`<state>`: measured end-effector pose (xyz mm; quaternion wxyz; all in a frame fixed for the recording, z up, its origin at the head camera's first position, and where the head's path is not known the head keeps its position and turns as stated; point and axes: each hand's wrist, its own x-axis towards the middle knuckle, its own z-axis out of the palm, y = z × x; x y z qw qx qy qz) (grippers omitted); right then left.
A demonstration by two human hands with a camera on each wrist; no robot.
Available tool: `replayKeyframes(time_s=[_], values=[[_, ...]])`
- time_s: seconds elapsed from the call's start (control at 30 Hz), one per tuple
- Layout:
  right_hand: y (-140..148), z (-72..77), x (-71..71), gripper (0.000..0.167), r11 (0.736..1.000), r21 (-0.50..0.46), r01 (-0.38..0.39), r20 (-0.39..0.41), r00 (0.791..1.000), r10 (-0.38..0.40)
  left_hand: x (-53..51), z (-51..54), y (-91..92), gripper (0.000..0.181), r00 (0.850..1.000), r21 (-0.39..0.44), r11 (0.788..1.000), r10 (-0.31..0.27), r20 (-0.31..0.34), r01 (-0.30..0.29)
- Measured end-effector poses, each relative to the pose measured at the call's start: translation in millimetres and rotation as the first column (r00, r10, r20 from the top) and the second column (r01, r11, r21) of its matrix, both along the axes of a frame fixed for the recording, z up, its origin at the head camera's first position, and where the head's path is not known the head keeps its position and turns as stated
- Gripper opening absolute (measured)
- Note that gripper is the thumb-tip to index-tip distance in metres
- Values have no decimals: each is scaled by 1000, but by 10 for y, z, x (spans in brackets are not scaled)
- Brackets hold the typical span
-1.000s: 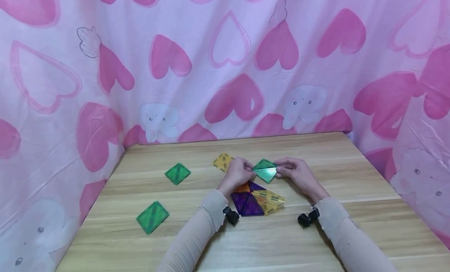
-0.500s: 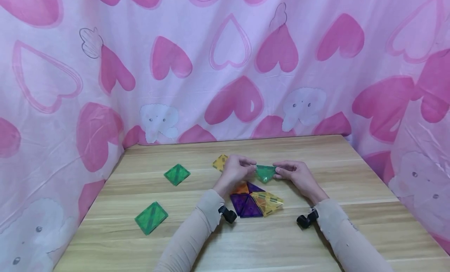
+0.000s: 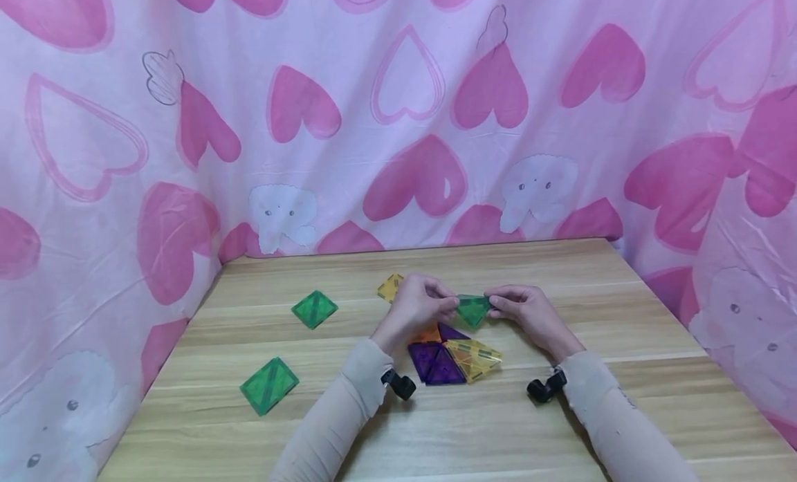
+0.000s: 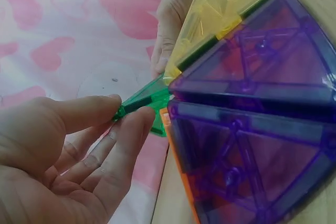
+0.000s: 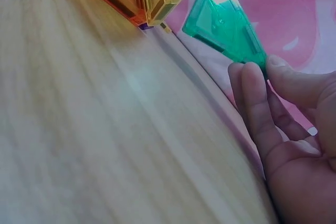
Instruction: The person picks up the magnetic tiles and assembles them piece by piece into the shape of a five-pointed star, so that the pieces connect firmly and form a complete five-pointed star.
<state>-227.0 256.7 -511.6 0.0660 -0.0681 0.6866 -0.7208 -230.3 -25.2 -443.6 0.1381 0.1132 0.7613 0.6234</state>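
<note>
Both hands hold a green triangular magnetic tile point(image 3: 473, 312) above the far part of the table. My left hand point(image 3: 418, 308) pinches its left corner between thumb and fingertips. At the opposite corner, my right hand point(image 3: 529, 314) pinches it the same way; the right wrist view shows the thumb and fingertips on the tile's tip point(image 5: 226, 22). Just nearer than the hands lies a joined group of tiles: purple triangles point(image 3: 437, 364), a yellow part point(image 3: 478, 359) and an orange piece point(image 3: 428, 334) partly hidden by the left hand.
Two green diamond shapes made of triangles lie at the left, one farther back point(image 3: 314, 309) and one nearer point(image 3: 269, 386). A yellow tile point(image 3: 389, 288) pokes out behind the left hand. A pink heart-patterned curtain point(image 3: 414, 178) borders the wooden table point(image 3: 473, 433).
A second ago the green piece showed as a diamond with a crease across it; now it shows as a single triangle, apparently folded. Both hands have kept their grip, and the left forearm has shifted slightly left.
</note>
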Motion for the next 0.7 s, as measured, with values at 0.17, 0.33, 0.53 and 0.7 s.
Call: replayKeyframes(time_s=[0.17,0.33,0.53,0.7], values=[[-32,-12,13,36,1000,4,-11,17,1000,11,24,-22,-182,12,992,-102,993,-66,-110,55],[-27,1,12,34,997,70,-44,-9,999,45,139,-48,-428,48,951,-392,910,-229,-208,134],[15,35,16,28,987,162,-13,-71,997,25,282,-151,-466,84,889,-589,775,-412,-199,228],[-12,20,28,27,980,196,-42,-67,996,56,294,-213,-419,77,891,-581,789,-392,-230,197]])
